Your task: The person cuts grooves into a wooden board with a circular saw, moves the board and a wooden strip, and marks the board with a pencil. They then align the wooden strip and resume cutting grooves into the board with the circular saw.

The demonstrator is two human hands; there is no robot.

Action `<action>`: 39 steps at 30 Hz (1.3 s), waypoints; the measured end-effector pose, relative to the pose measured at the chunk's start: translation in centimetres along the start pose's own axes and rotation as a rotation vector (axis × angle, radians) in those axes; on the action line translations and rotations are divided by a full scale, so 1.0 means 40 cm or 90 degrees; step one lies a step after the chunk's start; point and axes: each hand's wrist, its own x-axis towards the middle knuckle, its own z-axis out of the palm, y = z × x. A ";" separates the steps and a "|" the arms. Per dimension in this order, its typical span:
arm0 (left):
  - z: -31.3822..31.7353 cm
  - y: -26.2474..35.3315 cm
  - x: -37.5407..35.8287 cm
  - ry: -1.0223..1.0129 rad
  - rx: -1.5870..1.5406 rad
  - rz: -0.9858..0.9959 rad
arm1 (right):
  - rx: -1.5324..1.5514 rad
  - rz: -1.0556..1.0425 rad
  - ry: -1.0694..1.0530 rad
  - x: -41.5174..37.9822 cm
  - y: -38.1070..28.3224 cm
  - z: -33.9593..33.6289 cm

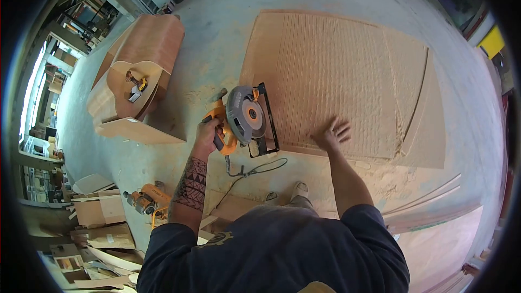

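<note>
My left hand (207, 134) is wrapped round the rear handle of an orange and grey circular saw (239, 109). The saw is tilted so its round blade and black base plate show, at the near left edge of a large wooden sheet (336, 76). Many parallel grooves run across that sheet, and sawdust lies along them. Over its near edge, my right hand (332, 133) has its fingers spread and nothing in them. From the saw a dark cord (255, 172) loops down towards my feet.
A curved plywood piece (154, 43) with a yellow cordless drill (142, 84) in its hollow stands left. Near my left elbow is another orange power tool (147, 199). Wood offcuts (106, 212) pile lower left; thin strips (426, 195) and a pale panel (442, 244) lie lower right.
</note>
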 end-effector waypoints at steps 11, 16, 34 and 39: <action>0.013 0.009 -0.188 -0.071 0.225 0.024 | -0.017 0.013 -0.012 -0.016 -0.015 -0.026; 0.008 -0.006 -0.223 -0.084 0.315 0.073 | -0.039 0.050 -0.039 -0.015 -0.029 -0.031; 0.021 -0.008 -0.132 -0.007 0.518 0.164 | -0.040 0.043 -0.029 0.022 0.001 0.000; 0.043 0.010 -0.096 -0.005 0.509 0.176 | -0.058 0.044 -0.024 0.024 0.002 0.002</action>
